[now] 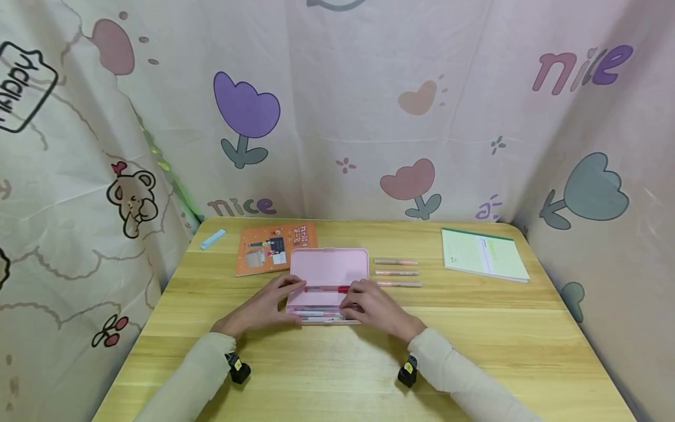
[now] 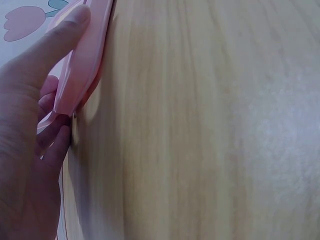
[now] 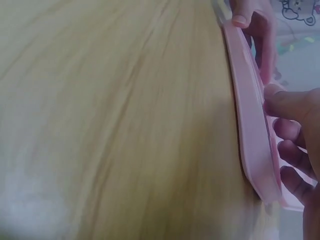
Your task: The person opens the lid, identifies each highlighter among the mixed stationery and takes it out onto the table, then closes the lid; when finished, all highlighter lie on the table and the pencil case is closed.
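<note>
A pink pencil case [image 1: 329,265] lies open on the table, its lid tipped back. Several pens [image 1: 319,313] lie in its front part, and a red pen [image 1: 343,289] lies across near the hinge. My left hand [image 1: 269,305] grips the case's left end, the thumb [image 2: 75,22] on the front side and the fingers round the end. Over the right part of the case is my right hand [image 1: 377,305], fingers bent inward. In the right wrist view its thumb [image 3: 285,102] is at the front rim; whether it pinches a pen is hidden.
Three pens [image 1: 396,273] lie in a row right of the case. An orange book [image 1: 253,240] is behind it to the left, with a light blue strip-like object [image 1: 212,239] farther left. A notepad [image 1: 482,255] lies at the back right. Patterned curtains [image 1: 337,117] surround the table [image 1: 337,375].
</note>
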The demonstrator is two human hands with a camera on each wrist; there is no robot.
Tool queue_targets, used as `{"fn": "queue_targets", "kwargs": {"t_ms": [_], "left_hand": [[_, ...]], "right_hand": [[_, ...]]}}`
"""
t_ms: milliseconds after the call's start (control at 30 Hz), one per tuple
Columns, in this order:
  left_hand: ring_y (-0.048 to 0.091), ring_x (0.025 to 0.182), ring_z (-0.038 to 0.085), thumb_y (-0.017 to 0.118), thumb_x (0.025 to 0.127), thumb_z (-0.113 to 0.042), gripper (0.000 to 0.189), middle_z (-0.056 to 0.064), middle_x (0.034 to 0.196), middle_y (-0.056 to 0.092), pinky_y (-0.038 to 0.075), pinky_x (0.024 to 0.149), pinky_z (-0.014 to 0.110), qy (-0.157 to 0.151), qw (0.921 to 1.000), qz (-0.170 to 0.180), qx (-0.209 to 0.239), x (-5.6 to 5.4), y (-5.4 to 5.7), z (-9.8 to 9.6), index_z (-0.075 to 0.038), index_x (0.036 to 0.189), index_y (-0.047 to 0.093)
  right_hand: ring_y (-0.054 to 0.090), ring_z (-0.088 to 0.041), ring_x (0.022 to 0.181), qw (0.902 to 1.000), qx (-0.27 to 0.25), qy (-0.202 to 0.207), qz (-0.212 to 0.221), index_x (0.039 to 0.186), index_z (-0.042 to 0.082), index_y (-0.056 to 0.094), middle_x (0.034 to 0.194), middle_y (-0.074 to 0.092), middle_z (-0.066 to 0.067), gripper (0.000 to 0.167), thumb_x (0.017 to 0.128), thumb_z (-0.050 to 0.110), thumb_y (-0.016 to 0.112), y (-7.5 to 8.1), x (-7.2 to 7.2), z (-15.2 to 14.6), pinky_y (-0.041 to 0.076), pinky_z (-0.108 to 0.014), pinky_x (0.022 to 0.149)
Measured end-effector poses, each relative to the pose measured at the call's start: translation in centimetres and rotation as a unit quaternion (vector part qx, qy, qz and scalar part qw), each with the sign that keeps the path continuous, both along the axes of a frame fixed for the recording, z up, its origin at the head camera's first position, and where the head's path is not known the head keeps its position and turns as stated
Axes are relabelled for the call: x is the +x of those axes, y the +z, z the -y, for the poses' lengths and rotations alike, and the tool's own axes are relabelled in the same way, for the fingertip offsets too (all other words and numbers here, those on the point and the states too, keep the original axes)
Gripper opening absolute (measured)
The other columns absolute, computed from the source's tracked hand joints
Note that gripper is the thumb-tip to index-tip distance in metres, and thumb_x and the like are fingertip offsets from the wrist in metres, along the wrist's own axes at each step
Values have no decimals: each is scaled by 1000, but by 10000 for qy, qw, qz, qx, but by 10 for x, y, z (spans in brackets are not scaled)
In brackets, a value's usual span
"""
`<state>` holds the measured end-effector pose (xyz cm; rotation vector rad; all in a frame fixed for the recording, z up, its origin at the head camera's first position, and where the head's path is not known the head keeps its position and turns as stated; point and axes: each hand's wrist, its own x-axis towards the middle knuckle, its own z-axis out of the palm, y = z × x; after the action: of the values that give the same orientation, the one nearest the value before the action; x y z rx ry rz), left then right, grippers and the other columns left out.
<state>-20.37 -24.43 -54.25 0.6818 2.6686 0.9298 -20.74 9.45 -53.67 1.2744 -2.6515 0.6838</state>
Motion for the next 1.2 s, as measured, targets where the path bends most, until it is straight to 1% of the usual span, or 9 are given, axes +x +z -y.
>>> {"fn": "queue_targets", "kwargs": {"t_ms": [233, 367, 500, 633, 800, 900, 1033, 1133, 1200], "left_hand": [[38, 157, 34, 87, 87, -62, 95, 3, 169, 41, 38, 127, 65, -20, 10000, -36, 18, 0, 2, 0, -24, 166, 49], [39, 156, 35, 87, 87, -61, 95, 5, 168, 42, 39, 127, 66, -36, 10000, -83, 26, 0, 2, 0, -22, 165, 50], [41, 155, 36, 87, 87, -61, 95, 7, 168, 42, 39, 125, 68, -51, 9999, -112, 40, 0, 3, 0, -21, 165, 51], [40, 156, 38, 87, 87, -61, 95, 7, 168, 42, 39, 125, 69, -37, 9999, -134, 27, 0, 3, 1, -22, 165, 50], [39, 156, 38, 88, 87, -60, 95, 7, 169, 42, 38, 125, 69, -10, 9999, -104, 66, 0, 3, 1, -23, 166, 49], [39, 156, 37, 89, 87, -58, 94, 6, 168, 43, 38, 126, 68, -10, 9999, -69, 124, 0, 3, 1, -23, 165, 50], [41, 155, 37, 89, 87, -58, 94, 6, 167, 43, 39, 125, 68, -48, 9998, -146, 95, -1, 2, 1, -21, 165, 51], [42, 154, 35, 87, 87, -61, 95, 5, 167, 43, 40, 126, 66, -75, 9998, -181, 16, -1, 1, 1, -21, 165, 50], [42, 154, 34, 87, 87, -63, 96, 4, 167, 43, 40, 126, 65, -91, 9998, -175, -9, -1, 1, 1, -21, 165, 50]], "right_hand": [[57, -9, 89, 9975, 444, -142, -535, 98, 22, 88, 95, 71, 8, 17, 97, 39, 83, 1, 3, 10, 46, -27, 82], [58, -9, 89, 9958, 619, -223, -644, 98, 22, 88, 95, 72, 8, 20, 98, 42, 82, 0, 4, 13, 45, -27, 83], [56, -9, 91, 9986, 274, -245, -377, 101, 22, 88, 97, 71, 8, 17, 98, 38, 83, -4, 4, 10, 46, -27, 83], [58, -10, 96, 9996, -188, -198, 66, 105, 21, 86, 103, 72, 8, 14, 100, 33, 82, -7, 4, 6, 50, -30, 87], [64, -12, 111, 9985, -242, -123, 468, 110, 23, 82, 114, 76, 8, 13, 105, 34, 75, -9, 3, 3, 54, -38, 101], [66, -12, 113, 9972, -345, -90, 656, 109, 23, 80, 112, 77, 10, 11, 106, 31, 74, -7, 3, 5, 54, -40, 104], [63, -7, 97, 9949, -547, -136, 832, 102, 21, 78, 100, 75, 11, 7, 103, 28, 78, -5, 3, 12, 56, -30, 92], [56, -5, 87, 9937, -620, -279, 888, 96, 19, 74, 91, 69, 10, 12, 100, 28, 83, -3, 5, 19, 52, -22, 78], [54, -5, 85, 9930, -638, -381, 919, 94, 19, 71, 90, 66, 9, 16, 99, 27, 84, -1, 6, 23, 51, -20, 74]]}}
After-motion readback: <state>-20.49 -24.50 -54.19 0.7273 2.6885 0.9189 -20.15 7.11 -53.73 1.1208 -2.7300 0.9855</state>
